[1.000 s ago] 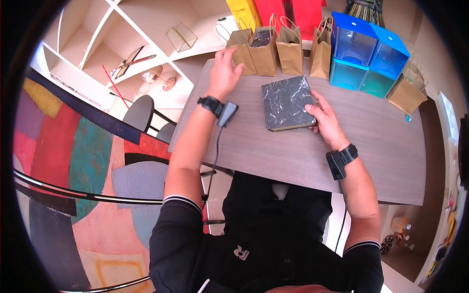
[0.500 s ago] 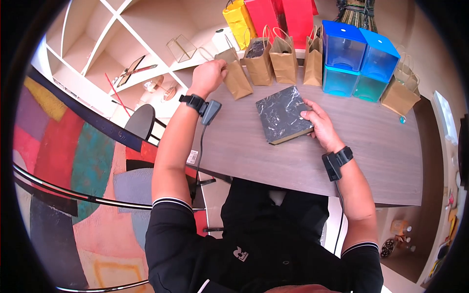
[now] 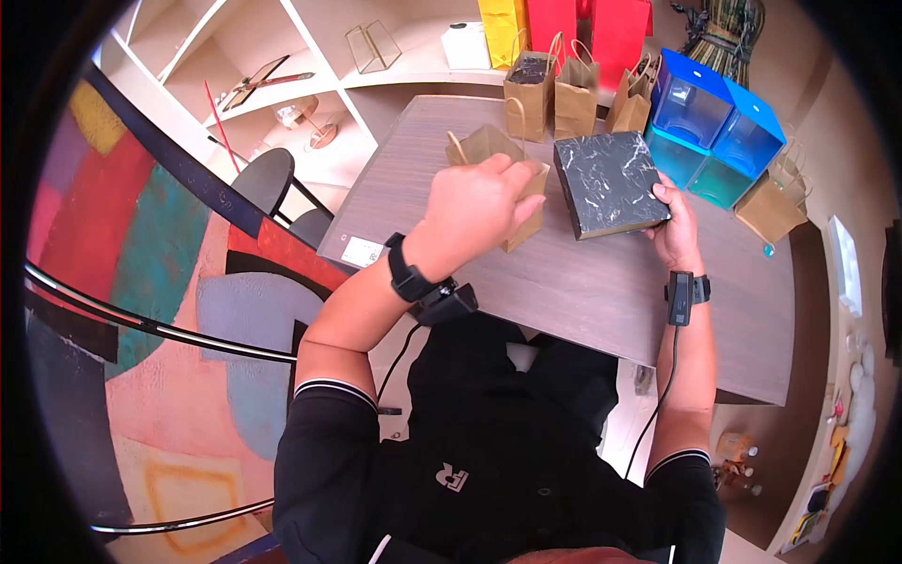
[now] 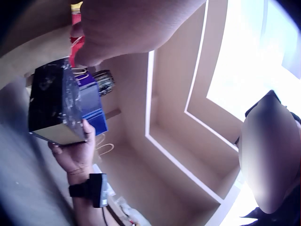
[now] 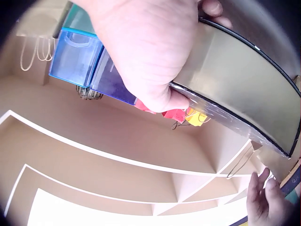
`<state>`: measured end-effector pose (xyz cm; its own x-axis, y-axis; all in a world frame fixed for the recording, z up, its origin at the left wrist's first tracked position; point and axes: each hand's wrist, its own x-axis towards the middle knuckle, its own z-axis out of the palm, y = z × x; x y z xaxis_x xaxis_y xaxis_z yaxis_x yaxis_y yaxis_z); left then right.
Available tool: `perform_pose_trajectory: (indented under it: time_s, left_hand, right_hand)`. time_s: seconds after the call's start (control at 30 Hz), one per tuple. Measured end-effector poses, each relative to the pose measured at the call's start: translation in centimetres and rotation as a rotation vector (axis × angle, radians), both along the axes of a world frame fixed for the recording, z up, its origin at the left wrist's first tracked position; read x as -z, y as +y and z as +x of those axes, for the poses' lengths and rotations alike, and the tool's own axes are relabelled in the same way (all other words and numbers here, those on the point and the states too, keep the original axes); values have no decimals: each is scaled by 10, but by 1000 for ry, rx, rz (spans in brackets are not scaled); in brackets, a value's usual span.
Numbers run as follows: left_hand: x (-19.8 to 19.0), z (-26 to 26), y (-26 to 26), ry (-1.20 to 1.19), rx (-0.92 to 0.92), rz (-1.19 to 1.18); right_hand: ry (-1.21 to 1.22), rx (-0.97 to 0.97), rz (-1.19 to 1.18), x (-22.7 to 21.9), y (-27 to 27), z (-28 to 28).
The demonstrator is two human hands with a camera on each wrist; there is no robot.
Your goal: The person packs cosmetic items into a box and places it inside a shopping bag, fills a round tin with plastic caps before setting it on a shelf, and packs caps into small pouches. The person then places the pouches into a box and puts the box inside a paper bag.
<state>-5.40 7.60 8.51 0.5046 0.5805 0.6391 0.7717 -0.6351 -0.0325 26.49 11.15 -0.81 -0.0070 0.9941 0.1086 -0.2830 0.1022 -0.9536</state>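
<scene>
The left hand [image 3: 479, 211] has its fingers curled at the upper edge of a brown paper bag [image 3: 528, 226], partly hiding it; where the fingertips meet the paper is hard to see. Just right of the bag, the right hand [image 3: 676, 226] grips a black marble-patterned box [image 3: 611, 183] by its right side, thumb on top and fingers beneath. The box's pale side [image 4: 61, 133] faces the left wrist camera. In the right wrist view the box [image 5: 244, 80] lies in the right hand [image 5: 146, 47], with the left hand [image 5: 268, 202] at lower right.
Several paper bags [image 3: 575, 111] line the table's back edge, one [image 3: 529, 99] with a dark marbled item inside. Blue and teal clear boxes [image 3: 693, 108] are stacked at right, beside another bag [image 3: 770, 209]. Red bags [image 3: 620, 42] stand behind.
The left hand has brought the leftmost paper bag out of the back row, rightward and closer to the body. The right hand has raised and shifted the marbled box slightly right.
</scene>
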Motion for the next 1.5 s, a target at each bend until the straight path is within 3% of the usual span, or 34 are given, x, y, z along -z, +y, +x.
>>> perform_pose_trajectory:
  time_s: [0.03, 0.1, 0.2, 0.27, 0.37, 0.43, 0.47, 0.57, 0.67, 0.73, 0.8, 0.87, 1.03, 1.23, 1.5]
  left_hand:
    - [-11, -5, -6, -14, -1, 5]
    - [-36, -21, -19, -290, 212, 74]
    - [-60, -59, -9, -535, 168, 99]
    - [-62, -77, 23, -741, 159, -92]
    - [-37, -108, 98, -542, 136, -494]
    - [-9, -110, 133, -421, 126, -571]
    - [-1, -106, 143, -290, 114, -651]
    - [8, -88, 150, -234, 121, -768]
    - [2, -77, 144, -257, 62, -949]
    - [10, -75, 148, -287, 108, -888]
    - [-7, -70, 126, -246, 39, -954]
    - [5, -73, 130, -317, 52, -933]
    - [9, -82, 126, -350, 115, -1031]
    - [12, -80, 123, -380, 95, -1049]
    - [10, -78, 117, -420, 242, -1115]
  right_hand:
    - [-3, 19, -1, 0, -1, 1]
    - [25, 72, -5, -8, -9, 7]
    - [111, 177, -20, -22, -14, 10]
    - [161, 118, 121, -35, -17, 17]
    - [75, 16, 258, -73, -24, 6]
    - [81, 8, 358, -105, -32, -18]
    - [72, 10, 365, -118, -34, -32]
    - [-118, 104, 578, -149, -37, -73]
    - [-298, 14, 725, -161, -38, -106]
    - [-388, -11, 748, -153, -29, -116]
    - [-480, 6, 762, -138, -21, -121]
    - [-740, 87, 837, -129, -16, -117]
    - [-975, 133, 888, -125, -23, -111]
    - [-1034, 58, 915, -144, -20, -102]
    - [-1073, 31, 835, -156, -17, -106]
